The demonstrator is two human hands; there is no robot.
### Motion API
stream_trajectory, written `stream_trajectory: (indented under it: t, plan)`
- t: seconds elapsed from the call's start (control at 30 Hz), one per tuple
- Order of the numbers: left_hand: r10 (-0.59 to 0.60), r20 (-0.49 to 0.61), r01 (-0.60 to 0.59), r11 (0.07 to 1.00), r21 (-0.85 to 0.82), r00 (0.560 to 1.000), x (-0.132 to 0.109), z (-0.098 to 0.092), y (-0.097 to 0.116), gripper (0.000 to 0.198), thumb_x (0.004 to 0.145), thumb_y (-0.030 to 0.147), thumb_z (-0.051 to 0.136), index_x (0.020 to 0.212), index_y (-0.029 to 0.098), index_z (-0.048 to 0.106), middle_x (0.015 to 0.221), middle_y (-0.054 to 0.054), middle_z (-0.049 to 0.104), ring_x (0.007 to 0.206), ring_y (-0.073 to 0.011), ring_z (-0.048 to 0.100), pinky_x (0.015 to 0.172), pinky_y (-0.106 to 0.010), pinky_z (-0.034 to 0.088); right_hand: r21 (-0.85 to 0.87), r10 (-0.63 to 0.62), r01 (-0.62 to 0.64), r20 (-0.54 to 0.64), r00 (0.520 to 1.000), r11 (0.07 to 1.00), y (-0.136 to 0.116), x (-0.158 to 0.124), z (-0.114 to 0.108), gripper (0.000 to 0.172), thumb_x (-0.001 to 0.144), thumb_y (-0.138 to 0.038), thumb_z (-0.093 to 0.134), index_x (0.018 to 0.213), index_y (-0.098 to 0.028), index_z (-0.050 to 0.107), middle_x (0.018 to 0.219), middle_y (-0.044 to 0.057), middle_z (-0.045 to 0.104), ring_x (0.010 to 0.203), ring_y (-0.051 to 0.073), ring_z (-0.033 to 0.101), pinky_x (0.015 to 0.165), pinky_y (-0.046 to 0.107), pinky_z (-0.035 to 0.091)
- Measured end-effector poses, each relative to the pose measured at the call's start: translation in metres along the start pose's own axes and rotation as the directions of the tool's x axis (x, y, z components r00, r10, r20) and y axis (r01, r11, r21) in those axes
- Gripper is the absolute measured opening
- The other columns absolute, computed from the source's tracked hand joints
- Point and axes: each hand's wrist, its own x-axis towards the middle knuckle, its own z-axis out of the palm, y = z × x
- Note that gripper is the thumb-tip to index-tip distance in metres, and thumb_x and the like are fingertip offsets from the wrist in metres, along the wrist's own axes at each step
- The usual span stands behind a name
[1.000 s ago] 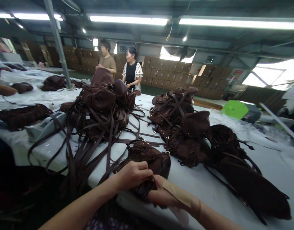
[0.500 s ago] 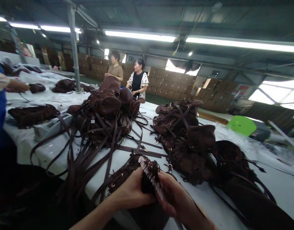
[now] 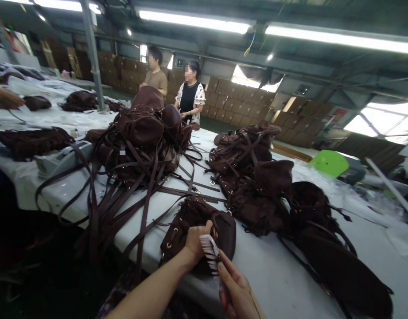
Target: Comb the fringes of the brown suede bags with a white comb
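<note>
A dark brown fringed bag [image 3: 223, 226] with gold eyelets lies at the table's near edge, right below me. My left hand [image 3: 195, 241] is closed at the middle of this bag, gripping its fringe; the fingertips are partly hidden. In my right hand [image 3: 235, 285] is a pale wide-toothed comb [image 3: 208, 250], held by its handle with the teeth pointing left. The comb's head stands in front of the bag, close beside my left wrist. Whether its teeth touch the fringe I cannot tell.
A tall heap of brown bags [image 3: 140, 128] with long trailing straps stands left of centre. More bags [image 3: 253, 177] are piled to the right. Two people [image 3: 190, 95] stand behind the table. A co-worker's hand [image 3: 6, 98] shows at far left. A green-topped device [image 3: 330, 164] sits at back right.
My right hand has drawn the comb down and toward me, away from the raised fringe. My left hand has moved up onto the bag, which now shows more fully. The view has tilted down.
</note>
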Motion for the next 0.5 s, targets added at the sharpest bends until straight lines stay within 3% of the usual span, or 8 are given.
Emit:
stream_trajectory:
  t: [0.13, 0.3, 0.43, 0.5]
  plan:
    - [0.08, 0.02, -0.081, 0.996, 0.04, 0.997, 0.009, 0.014, 0.007, 0.019, 0.095, 0.025, 0.045, 0.107, 0.018, 0.057, 0.087, -0.012, 0.071, 0.082, -0.0281, 0.069, 0.072, -0.036, 0.052, -0.017, 0.019, -0.019, -0.038, 0.999, 1.0, 0.007, -0.019, -0.019, 0.115, 0.064, -0.081, 0.067, 0.151, -0.017, 0.027, 0.035, -0.009, 0.043, 0.023, 0.005, 0.02, 0.024, 0.011, 0.018]
    - [0.171, 0.021, -0.172, 0.984, 0.04, 0.985, 0.013, 0.019, 0.01, 0.021, 0.095, 0.019, 0.042, 0.11, 0.015, 0.057, 0.089, -0.014, 0.071, 0.085, -0.0294, 0.069, 0.076, -0.04, 0.053, -0.139, -0.081, 0.071, -0.073, 0.994, 0.988, 0.004, -0.031, -0.025, 0.099, 0.075, -0.071, 0.068, 0.147, -0.01, 0.037, 0.041, -0.007, 0.045, 0.029, 0.007, 0.032, 0.029, 0.013, 0.021]
    - [0.257, -0.018, -0.258, 0.965, -0.053, 0.966, -0.001, 0.004, 0.001, 0.024, 0.09, 0.021, 0.052, 0.113, 0.016, 0.055, 0.095, -0.01, 0.069, 0.092, -0.0236, 0.066, 0.084, -0.035, 0.052, -0.24, -0.182, 0.159, -0.075, 0.98, 0.958, -0.004, -0.033, -0.03, 0.101, 0.077, -0.071, 0.064, 0.148, -0.007, 0.032, 0.041, -0.009, 0.041, 0.032, 0.008, 0.032, 0.031, 0.015, 0.02]
    - [0.351, -0.096, -0.363, 0.909, -0.205, 0.931, -0.015, -0.013, -0.004, 0.045, 0.081, 0.023, 0.063, 0.124, 0.019, 0.051, 0.112, -0.009, 0.064, 0.103, -0.022, 0.06, 0.093, -0.034, 0.048, -0.285, -0.197, 0.168, -0.079, 0.977, 0.944, -0.011, -0.034, -0.032, 0.099, 0.08, -0.07, 0.059, 0.15, -0.009, 0.026, 0.043, -0.008, 0.044, 0.031, 0.008, 0.029, 0.03, 0.016, 0.018]
